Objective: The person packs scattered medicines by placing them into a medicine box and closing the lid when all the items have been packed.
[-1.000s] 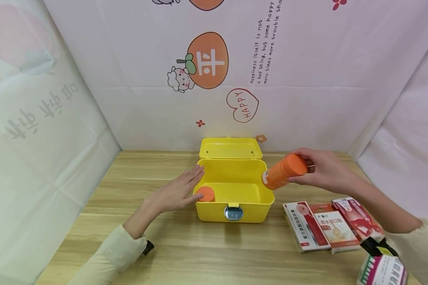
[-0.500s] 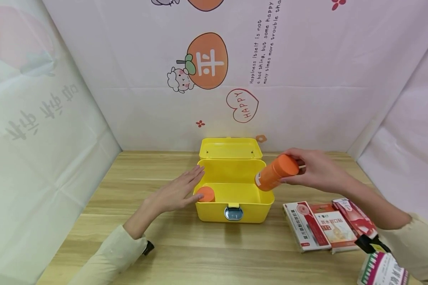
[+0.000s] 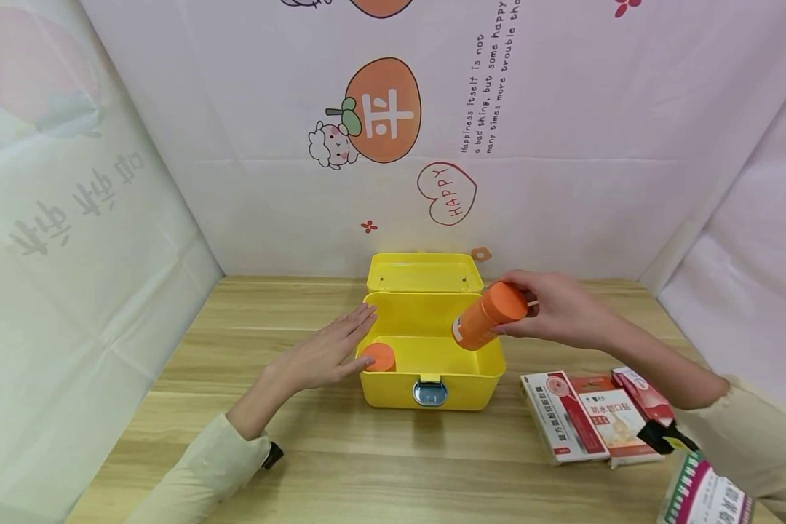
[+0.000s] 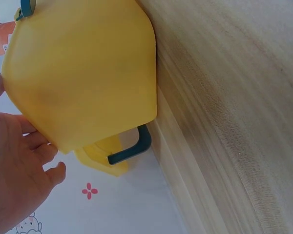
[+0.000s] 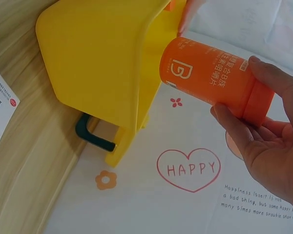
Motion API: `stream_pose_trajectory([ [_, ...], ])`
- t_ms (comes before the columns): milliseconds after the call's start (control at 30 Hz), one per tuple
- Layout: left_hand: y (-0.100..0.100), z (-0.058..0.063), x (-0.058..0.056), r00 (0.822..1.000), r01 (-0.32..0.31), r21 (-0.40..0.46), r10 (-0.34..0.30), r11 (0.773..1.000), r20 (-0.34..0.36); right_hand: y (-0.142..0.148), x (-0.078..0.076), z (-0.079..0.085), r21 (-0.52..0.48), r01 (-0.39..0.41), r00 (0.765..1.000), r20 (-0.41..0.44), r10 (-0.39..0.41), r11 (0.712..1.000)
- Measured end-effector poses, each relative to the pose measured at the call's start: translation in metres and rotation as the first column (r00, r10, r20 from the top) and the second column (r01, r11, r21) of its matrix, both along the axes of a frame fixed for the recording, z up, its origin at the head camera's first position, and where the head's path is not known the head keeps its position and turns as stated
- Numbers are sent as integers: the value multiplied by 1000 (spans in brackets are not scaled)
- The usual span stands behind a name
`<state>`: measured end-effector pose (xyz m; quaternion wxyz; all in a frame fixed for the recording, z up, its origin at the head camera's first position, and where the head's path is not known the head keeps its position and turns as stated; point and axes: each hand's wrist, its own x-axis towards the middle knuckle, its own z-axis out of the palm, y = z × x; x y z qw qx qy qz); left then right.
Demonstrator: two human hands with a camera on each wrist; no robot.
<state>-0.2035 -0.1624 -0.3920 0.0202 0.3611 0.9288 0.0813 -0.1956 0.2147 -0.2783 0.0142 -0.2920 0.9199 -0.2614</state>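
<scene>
A yellow storage box [image 3: 393,393] stands on the wooden table with its lid [image 3: 426,273] tipped back against the wall cloth. My right hand [image 3: 566,311] grips an orange pill bottle [image 3: 478,324] near its cap, holding it tilted over the right part of the box. White lettering shows on the bottle [image 5: 205,70] in the right wrist view. My left hand [image 3: 324,354] rests on the box's left rim, fingers extended, thumb over the front corner. Beside that thumb, a second orange bottle [image 3: 381,355] sits inside the box at the left; mostly its round cap shows.
Several medicine boxes lie on the table at the right: a red-and-white box [image 3: 565,418], an orange-and-white box [image 3: 612,418] and a pink one [image 3: 648,397] partly under my right forearm. A green-and-magenta box [image 3: 707,495] lies nearer. Printed cloth [image 3: 563,204] walls the back and sides.
My right hand has carried the orange bottle leftward, from beside the box's right rim to over its opening. My left hand has stayed at the left rim.
</scene>
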Motion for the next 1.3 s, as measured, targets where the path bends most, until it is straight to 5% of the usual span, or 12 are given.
stream_pose_trajectory([
  [1300,1,3,2,1000,-10,-5,10,1000,-1,-59,-22,-8,85,-109,993,-27,112,990],
])
